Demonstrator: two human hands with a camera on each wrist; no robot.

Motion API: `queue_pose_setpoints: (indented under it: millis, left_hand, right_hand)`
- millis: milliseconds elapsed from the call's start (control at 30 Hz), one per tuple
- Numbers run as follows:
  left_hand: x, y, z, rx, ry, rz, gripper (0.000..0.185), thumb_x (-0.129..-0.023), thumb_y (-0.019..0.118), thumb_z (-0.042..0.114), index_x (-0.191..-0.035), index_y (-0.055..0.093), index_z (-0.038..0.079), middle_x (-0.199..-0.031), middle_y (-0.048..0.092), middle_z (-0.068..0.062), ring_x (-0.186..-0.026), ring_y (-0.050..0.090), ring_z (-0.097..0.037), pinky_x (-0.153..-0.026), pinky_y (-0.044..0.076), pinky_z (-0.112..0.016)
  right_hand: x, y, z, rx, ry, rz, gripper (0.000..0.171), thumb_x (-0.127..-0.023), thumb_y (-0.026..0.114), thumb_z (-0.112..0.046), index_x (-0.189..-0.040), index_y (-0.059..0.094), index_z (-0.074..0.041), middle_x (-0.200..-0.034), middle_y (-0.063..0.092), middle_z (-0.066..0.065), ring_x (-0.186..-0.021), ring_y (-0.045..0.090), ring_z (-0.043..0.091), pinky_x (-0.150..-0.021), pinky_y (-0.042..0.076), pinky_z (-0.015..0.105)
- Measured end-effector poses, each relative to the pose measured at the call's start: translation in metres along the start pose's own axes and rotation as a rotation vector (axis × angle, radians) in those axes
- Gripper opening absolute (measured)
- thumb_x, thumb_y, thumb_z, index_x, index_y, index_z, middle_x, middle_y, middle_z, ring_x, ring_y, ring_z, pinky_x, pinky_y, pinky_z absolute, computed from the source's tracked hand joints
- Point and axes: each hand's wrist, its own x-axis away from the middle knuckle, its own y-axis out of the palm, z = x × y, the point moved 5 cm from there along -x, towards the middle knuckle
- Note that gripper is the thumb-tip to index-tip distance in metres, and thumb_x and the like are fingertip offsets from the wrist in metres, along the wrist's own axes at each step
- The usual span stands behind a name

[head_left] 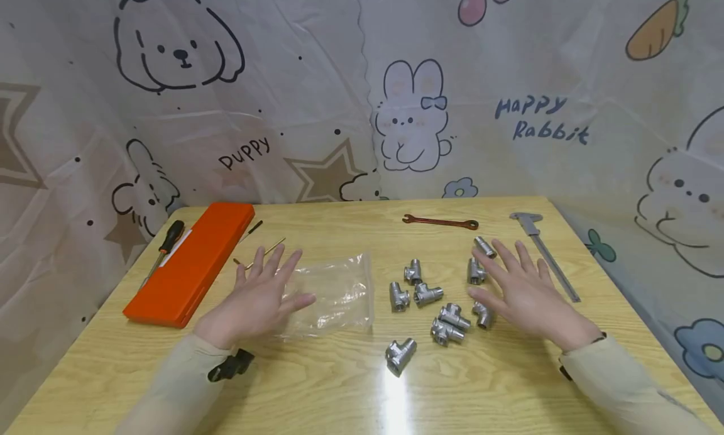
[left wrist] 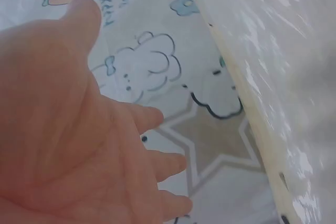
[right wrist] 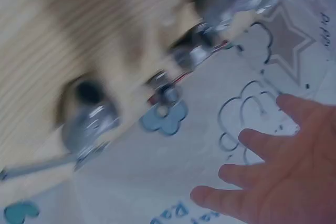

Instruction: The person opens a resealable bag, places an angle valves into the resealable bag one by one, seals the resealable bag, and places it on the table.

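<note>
We are holding both hands flat and spread just above the counter, palms down, grasping nothing. Our left hand (head_left: 257, 300) is hovering over the near-left end of the clear plastic bag (head_left: 330, 293), fingertips overlapping its edge; whether they are touching the film we cannot tell. Our right hand (head_left: 523, 293) is hovering at the right side of the cluster of threaded metal pipe fittings (head_left: 438, 297), its thumb close to the elbow fitting (head_left: 482, 314) and its fingers reaching toward the two fittings nearer the far edge (head_left: 479, 259). One tee fitting (head_left: 399, 354) is lying apart, toward the near edge.

To handle this well, we judge it best to be keeping the fingers relaxed and lowering them squarely, since the fittings are round and will likely roll, and the bag is slippery on the wood.

Further out, an orange case (head_left: 192, 262) is lying along the left edge with a screwdriver (head_left: 164, 246) beside it, a wrench (head_left: 440, 221) is lying near the far edge, and a caliper (head_left: 545, 253) is lying toward the far right corner.
</note>
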Motion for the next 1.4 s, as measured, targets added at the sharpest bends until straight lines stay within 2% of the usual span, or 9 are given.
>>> queue_pose_setpoints:
  millis: [133, 233, 300, 467, 667, 833, 1033, 1267, 1400]
  left_hand:
    - [-0.014, -0.001, 0.015, 0.018, 0.025, -0.004, 0.093, -0.093, 0.044, 0.071, -0.16, 0.015, 0.013, -0.163, 0.009, -0.021, -0.144, 0.001, -0.052, -0.103, 0.006, -0.079]
    - [-0.025, 0.001, 0.025, 0.075, 0.036, 0.004, 0.09, -0.094, 0.046, 0.067, -0.159, 0.017, 0.012, -0.162, 0.017, -0.02, -0.144, 0.013, -0.049, -0.108, 0.016, -0.073]
    - [-0.034, 0.003, 0.03, 0.152, 0.022, 0.02, 0.087, -0.095, 0.048, 0.064, -0.158, 0.022, 0.011, -0.16, 0.025, -0.018, -0.144, 0.022, -0.045, -0.111, 0.022, -0.065]
    - [-0.054, 0.012, 0.043, 0.378, -0.044, 0.077, 0.067, -0.099, 0.056, 0.046, -0.151, 0.04, 0.007, -0.144, 0.051, -0.016, -0.128, 0.05, -0.037, -0.105, 0.041, -0.052]
    - [-0.063, 0.023, 0.054, 0.508, -0.116, 0.101, 0.047, -0.099, 0.058, 0.03, -0.139, 0.056, 0.006, -0.12, 0.067, -0.009, -0.095, 0.065, -0.023, -0.079, 0.054, -0.039]
    - [-0.064, 0.032, 0.057, 0.513, -0.117, 0.052, 0.044, -0.099, 0.058, 0.026, -0.136, 0.059, 0.003, -0.115, 0.068, -0.009, -0.093, 0.064, -0.02, -0.081, 0.053, -0.039]
    - [-0.064, 0.039, 0.059, 0.509, -0.093, -0.001, 0.045, -0.099, 0.059, 0.025, -0.135, 0.058, -0.002, -0.119, 0.067, -0.014, -0.114, 0.06, -0.029, -0.097, 0.049, -0.045]
    - [-0.064, 0.041, 0.06, 0.509, -0.065, -0.023, 0.044, -0.099, 0.059, 0.025, -0.132, 0.059, -0.004, -0.124, 0.065, -0.017, -0.117, 0.059, -0.031, -0.1, 0.047, -0.046]
    - [-0.065, 0.043, 0.06, 0.502, -0.064, -0.037, 0.044, -0.1, 0.058, 0.025, -0.132, 0.059, -0.003, -0.124, 0.065, -0.017, -0.104, 0.064, -0.024, -0.093, 0.051, -0.042]
  right_hand:
    - [-0.016, -0.007, -0.025, -0.088, -0.04, 0.054, 0.072, -0.099, 0.049, -0.055, -0.151, 0.04, -0.006, -0.152, 0.036, 0.026, -0.137, 0.03, 0.051, -0.106, 0.025, 0.07]
    - [-0.034, -0.007, -0.047, -0.205, -0.053, 0.045, 0.059, -0.1, 0.055, -0.044, -0.141, 0.053, -0.001, -0.131, 0.059, 0.021, -0.111, 0.06, 0.036, -0.093, 0.049, 0.054]
    - [-0.047, -0.003, -0.062, -0.292, -0.05, 0.014, 0.048, -0.101, 0.058, -0.036, -0.134, 0.059, -0.001, -0.12, 0.067, 0.014, -0.093, 0.066, 0.024, -0.08, 0.056, 0.043]
    - [-0.081, 0.021, -0.093, -0.488, 0.006, -0.098, 0.032, -0.1, 0.058, -0.023, -0.121, 0.068, -0.001, -0.099, 0.072, 0.009, -0.073, 0.067, 0.018, -0.062, 0.055, 0.03]
    - [-0.105, 0.051, -0.108, -0.599, 0.132, -0.181, 0.026, -0.098, 0.058, -0.015, -0.11, 0.072, 0.004, -0.085, 0.073, 0.009, -0.068, 0.07, 0.018, -0.063, 0.058, 0.029]
    - [-0.112, 0.059, -0.117, -0.614, 0.189, -0.213, 0.025, -0.097, 0.06, -0.015, -0.093, 0.073, 0.005, -0.077, 0.072, 0.009, -0.062, 0.07, 0.017, -0.063, 0.059, 0.03]
    - [-0.118, 0.059, -0.13, -0.557, 0.173, -0.256, 0.03, -0.092, 0.063, -0.013, -0.066, 0.063, 0.001, -0.062, 0.068, 0.007, -0.057, 0.069, 0.019, -0.058, 0.058, 0.031]
    - [-0.122, 0.054, -0.144, -0.469, 0.126, -0.283, 0.026, -0.089, 0.064, -0.008, -0.064, 0.069, -0.001, -0.056, 0.067, 0.004, -0.054, 0.068, 0.016, -0.059, 0.057, 0.027]
    - [-0.125, 0.056, -0.146, -0.487, 0.165, -0.319, 0.024, -0.089, 0.066, -0.009, -0.067, 0.07, 0.0, -0.059, 0.068, 0.005, -0.055, 0.068, 0.016, -0.061, 0.058, 0.028]
